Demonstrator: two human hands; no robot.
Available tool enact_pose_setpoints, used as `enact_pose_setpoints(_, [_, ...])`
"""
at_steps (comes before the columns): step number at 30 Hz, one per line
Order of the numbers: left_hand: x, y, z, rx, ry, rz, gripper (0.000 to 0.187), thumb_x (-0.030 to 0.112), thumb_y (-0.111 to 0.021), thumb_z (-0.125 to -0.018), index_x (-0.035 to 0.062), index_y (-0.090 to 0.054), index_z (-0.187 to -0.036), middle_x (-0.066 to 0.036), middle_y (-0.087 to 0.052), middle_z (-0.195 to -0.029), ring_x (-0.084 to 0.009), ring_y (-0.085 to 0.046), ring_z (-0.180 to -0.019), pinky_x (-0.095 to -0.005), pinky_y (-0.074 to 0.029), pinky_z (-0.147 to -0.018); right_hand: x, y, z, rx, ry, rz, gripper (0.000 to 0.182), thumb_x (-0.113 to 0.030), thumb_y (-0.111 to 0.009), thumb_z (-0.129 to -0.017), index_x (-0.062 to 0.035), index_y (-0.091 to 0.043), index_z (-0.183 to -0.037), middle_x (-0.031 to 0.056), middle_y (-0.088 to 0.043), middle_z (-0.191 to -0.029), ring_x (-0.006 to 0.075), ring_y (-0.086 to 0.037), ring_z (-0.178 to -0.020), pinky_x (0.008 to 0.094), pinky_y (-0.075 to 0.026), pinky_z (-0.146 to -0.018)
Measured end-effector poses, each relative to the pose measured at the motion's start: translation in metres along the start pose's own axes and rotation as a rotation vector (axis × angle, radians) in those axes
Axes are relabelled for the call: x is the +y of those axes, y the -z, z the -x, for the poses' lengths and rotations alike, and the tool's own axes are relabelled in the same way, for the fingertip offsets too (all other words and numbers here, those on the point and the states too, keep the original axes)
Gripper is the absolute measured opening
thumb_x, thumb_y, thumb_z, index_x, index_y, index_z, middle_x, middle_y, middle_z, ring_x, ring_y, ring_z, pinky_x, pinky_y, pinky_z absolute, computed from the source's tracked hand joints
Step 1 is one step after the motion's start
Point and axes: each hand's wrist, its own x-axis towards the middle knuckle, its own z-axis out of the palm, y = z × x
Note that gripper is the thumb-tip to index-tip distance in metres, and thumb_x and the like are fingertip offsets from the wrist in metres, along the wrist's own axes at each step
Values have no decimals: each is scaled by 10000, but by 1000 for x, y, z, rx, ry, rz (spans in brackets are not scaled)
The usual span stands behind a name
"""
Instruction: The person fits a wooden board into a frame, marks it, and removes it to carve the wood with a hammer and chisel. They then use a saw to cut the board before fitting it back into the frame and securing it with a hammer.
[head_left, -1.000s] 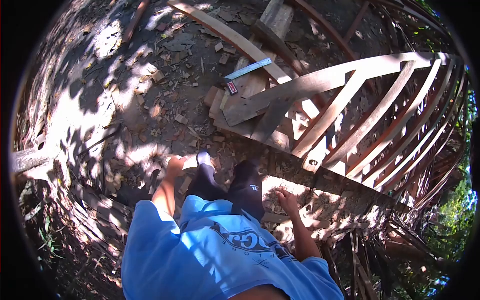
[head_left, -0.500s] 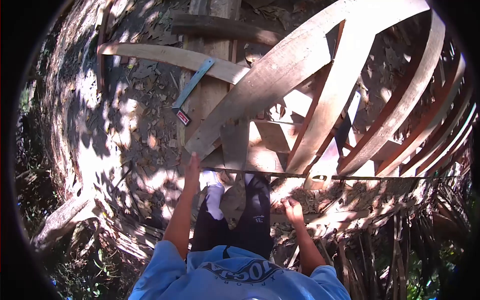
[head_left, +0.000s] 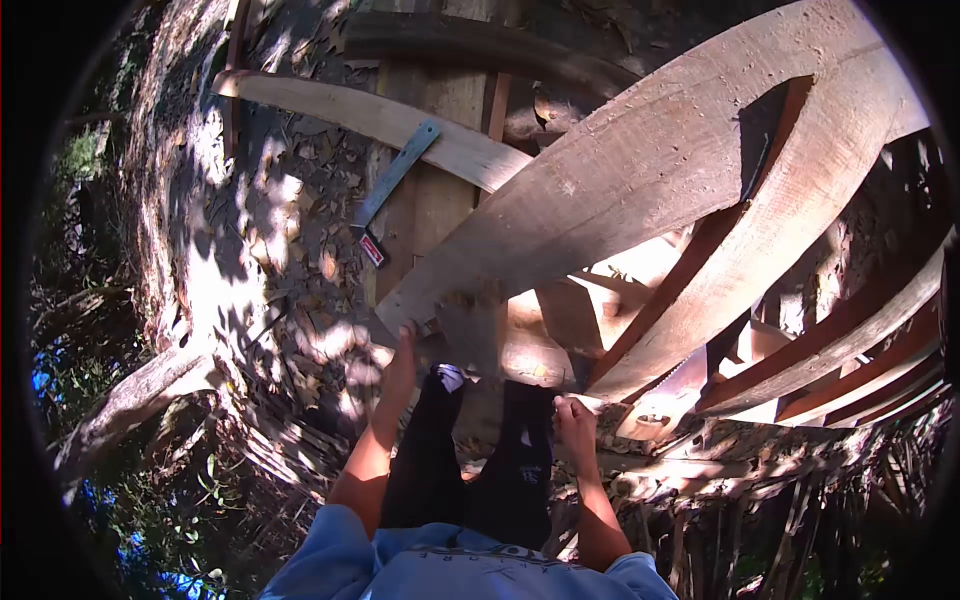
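Note:
My left hand (head_left: 401, 362) has its fingers stretched out, the tips at the near lower end of a wide curved plank (head_left: 590, 185). My right hand (head_left: 575, 428) is closed near the plank's lower side, between my leg and a handsaw; what its fingers hold, if anything, is too small to make out. The handsaw (head_left: 655, 412), with a wooden handle and toothed blade, rests among curved wooden ribs (head_left: 765, 255) to the right. Left of the wide plank, a square (head_left: 398, 172) with a blue-grey blade and a red-labelled stock leans across a thinner curved board (head_left: 340, 105).
A dark beam (head_left: 450, 42) lies across straight planks (head_left: 445, 200) at the top. More curved ribs (head_left: 850, 345) stand at the right. A thick root (head_left: 135, 415) and leaf-littered ground (head_left: 290, 240) are at the left, dry fronds (head_left: 790, 500) at lower right.
My view has come closer to the wide plank, which appears larger. My right hand has moved up and left towards the plank. My left hand stays at the plank's end.

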Motion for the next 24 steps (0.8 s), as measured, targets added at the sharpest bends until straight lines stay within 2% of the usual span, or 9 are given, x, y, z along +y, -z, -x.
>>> enact_pose_setpoints(6, [-20, 4, -9, -2, -105, -13, 786, 576, -221, -1055, -33, -218, -1552, -175, -223, -1633, -262, -171, -1524, -331, -158, -1220, -30, -24, -6, -64, 62, -7, 309, -316, -610, -984, -39, -651, -853, 2, -581, -648, 82, -543, -575, 251, -431, -523])
enact_pose_setpoints(9, [-27, 5, -13, -31, -55, -41, 775, 554, -212, -1064, -51, -203, -1549, -193, -190, -1638, -253, -149, -1529, -332, -126, -1227, -36, -22, -9, -62, 80, 30, 313, -308, -608, -987, -27, -646, -855, 12, -590, -666, 84, -547, -598, 250, -434, -551])
enact_pose_setpoints(12, [-30, 6, -14, 0, -36, -27, 853, 672, -186, -1017, 17, -264, -1558, -131, -269, -1628, -251, -250, -1499, -372, -219, -1200, -48, -18, -4, -21, 141, 76, 297, -282, -602, -990, -14, -643, -870, 18, -592, -681, 84, -546, -625, 254, -439, -583])
enact_pose_setpoints(15, [-20, 6, -8, -69, -64, 66, 781, 557, -214, -1062, -44, -165, -1559, -189, -169, -1644, -250, -132, -1532, -328, -105, -1229, -52, -14, 6, 35, 199, 42, 277, -251, -599, -989, 2, -641, -884, 28, -598, -700, 85, -548, -652, 261, -447, -613])
enact_pose_setpoints(17, [-26, 12, -14, -55, 27, -4, 823, 658, -225, -1017, 46, -237, -1568, -149, -256, -1626, -244, -242, -1496, -333, -217, -1183, -50, -5, 13, 58, 253, 31, 277, -239, -596, -990, 11, -635, -877, 25, -590, -697, 82, -535, -654, 261, -436, -614])
enact_pose_setpoints(19, [-33, 16, -18, -78, 42, -84, 834, 668, -218, -1012, 45, -232, -1568, -153, -251, -1626, -249, -235, -1497, -334, -214, -1184, -54, 2, 25, 81, 217, 18, 284, -240, -588, -994, 17, -649, -888, 15, -571, -690, 83, -515, -658, 262, -424, -617])
enact_pose_setpoints(20, [-30, 16, -17, -104, 13, -129, 824, 627, -205, -1031, -1, -191, -1564, -178, -203, -1635, -257, -173, -1517, -333, -154, -1209, -52, 5, 30, 95, 209, -4, 285, -241, -588, -994, 18, -655, -895, 12, -567, -688, 83, -514, -656, 263, -423, -616])
enact_pose_setpoints(22, [-22, 16, -15, -104, 0, -180, 845, 644, -206, -1020, -1, -181, -1566, -184, -196, -1637, -264, -156, -1524, -338, -134, -1219, -48, 9, 36, 128, 205, -36, 285, -243, -588, -994, 18, -665, -911, 8, -564, -686, 83, -512, -653, 265, -422, -610])
enact_pose_setpoints(24, [-17, 17, -13, -59, 39, -196, 908, 757, -234, -962, 89, -245, -1579, -147, -280, -1621, -260, -246, -1500, -348, -214, -1189, -39, 10, 38, 170, 201, -57, 286, -246, -589, -995, 19, -674, -928, 7, -564, -684, 83, -511, -648, 266, -420, -602])
